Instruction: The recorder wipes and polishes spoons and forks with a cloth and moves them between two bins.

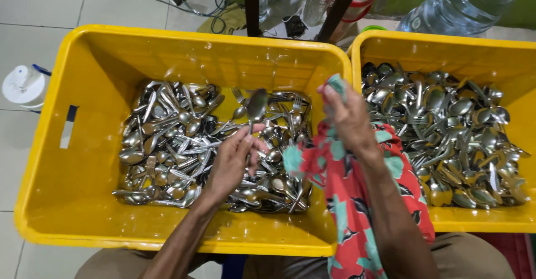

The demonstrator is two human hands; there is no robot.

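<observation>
- While my left hand [231, 164] pinches a spoon [255, 107] by its handle, bowl up, above the left yellow crate [84, 145], I keep those fingers clenched low on the stem.
- My right hand [349, 117] grips the red flowered cloth [357, 201], bunched over the wall between both crates.
- Wiping well, I judge, means wrapping the cloth round the bowl and drawing along the whole handle.
- Right yellow crate [446, 47] holds more cutlery.

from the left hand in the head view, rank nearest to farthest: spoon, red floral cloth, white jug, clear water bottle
1. spoon, held in the left hand
2. red floral cloth, just right
3. white jug, far left on floor
4. clear water bottle, top right
</observation>
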